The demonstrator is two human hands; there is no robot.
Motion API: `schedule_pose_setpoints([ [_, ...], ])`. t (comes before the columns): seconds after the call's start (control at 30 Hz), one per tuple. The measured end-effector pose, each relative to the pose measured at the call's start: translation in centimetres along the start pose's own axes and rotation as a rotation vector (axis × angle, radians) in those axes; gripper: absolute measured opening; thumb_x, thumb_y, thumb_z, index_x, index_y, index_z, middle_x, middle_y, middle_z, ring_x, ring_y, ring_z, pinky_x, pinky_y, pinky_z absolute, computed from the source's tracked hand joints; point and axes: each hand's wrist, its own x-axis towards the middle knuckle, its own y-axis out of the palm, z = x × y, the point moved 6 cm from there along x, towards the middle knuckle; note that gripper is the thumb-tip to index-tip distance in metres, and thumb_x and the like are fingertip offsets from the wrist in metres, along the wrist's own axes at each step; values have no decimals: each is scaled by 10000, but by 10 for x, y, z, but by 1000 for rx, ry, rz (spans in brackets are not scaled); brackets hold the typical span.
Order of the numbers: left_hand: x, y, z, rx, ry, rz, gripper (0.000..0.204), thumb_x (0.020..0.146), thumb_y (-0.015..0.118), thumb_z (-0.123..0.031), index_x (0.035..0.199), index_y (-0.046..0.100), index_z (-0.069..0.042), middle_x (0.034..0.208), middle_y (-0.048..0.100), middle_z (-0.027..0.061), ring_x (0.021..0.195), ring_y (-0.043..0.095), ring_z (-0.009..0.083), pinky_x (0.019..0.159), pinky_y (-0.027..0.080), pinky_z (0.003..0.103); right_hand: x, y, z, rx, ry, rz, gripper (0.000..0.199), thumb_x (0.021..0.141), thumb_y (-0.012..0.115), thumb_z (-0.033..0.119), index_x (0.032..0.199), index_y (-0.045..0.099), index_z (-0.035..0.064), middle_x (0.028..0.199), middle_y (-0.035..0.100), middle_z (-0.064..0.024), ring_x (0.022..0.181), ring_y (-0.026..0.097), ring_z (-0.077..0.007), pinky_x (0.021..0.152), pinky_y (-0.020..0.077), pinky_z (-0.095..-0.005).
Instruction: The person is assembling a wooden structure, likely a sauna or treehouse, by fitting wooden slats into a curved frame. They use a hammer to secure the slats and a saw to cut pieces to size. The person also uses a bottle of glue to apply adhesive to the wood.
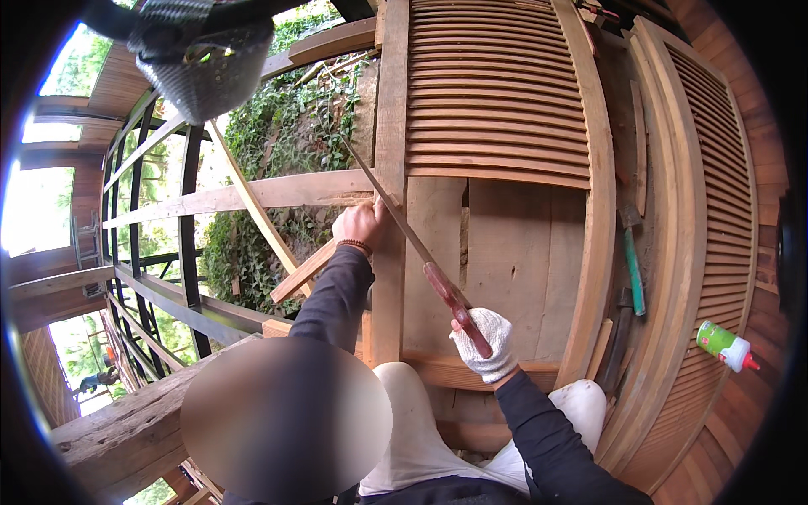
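Observation:
My right hand, in a white knitted glove, is wrapped round the reddish handle of a saw. Its long, narrow blade slants up to the left, across the side piece of a louvred wooden frame. The blade crosses close to where a wooden rail juts out leftward from that side piece. My left hand is bare, with a beaded bracelet at the wrist. Its fingers are closed against the frame's left edge, just below the rail and beside the blade. Part of its grip is hidden.
A short wood offcut lies by my left wrist. On the right are a green-handled hammer, a second louvred panel and a green-and-white bottle with a red cap. A rough timber beam crosses the lower left.

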Motion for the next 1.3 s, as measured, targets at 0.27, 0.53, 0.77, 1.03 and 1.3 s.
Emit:
schedule_pose_setpoints([
  [0.27,-2,-4,-5,12,-37,57,591,1002,400,-517,830,747,-72,794,691,256,802,696,440,766,551,530,-4,-14,17,-39,-66,3,110,787,748,98,881,692,113,737,649,-87,662,645,-332,599,526,-443],
  [0.53,0,-2,-6,37,-53,53,584,997,410,-545,850,757,-98,809,703,239,818,703,428,759,558,523,-5,-10,9,-27,-22,19,136,769,755,103,875,671,105,739,629,-91,669,632,-343,595,517,-449],
  [0.77,1,4,0,53,-51,45,594,992,422,-588,864,761,-116,826,716,229,829,709,424,763,566,519,-10,-20,13,-42,-42,16,134,781,744,116,889,665,100,723,613,-92,650,620,-345,584,506,-450],
  [1.03,1,6,10,61,-81,65,594,990,430,-606,874,759,-125,838,723,226,853,714,427,778,571,520,-21,-12,11,-81,-32,67,227,755,752,119,966,671,98,771,629,-96,690,631,-336,606,520,-438],
  [1.3,1,3,3,26,-73,42,550,980,460,-568,855,756,-122,833,718,224,834,705,426,758,560,528,-12,-2,5,-61,-82,-22,217,730,765,134,924,672,103,744,607,-106,669,619,-333,615,520,-442],
])
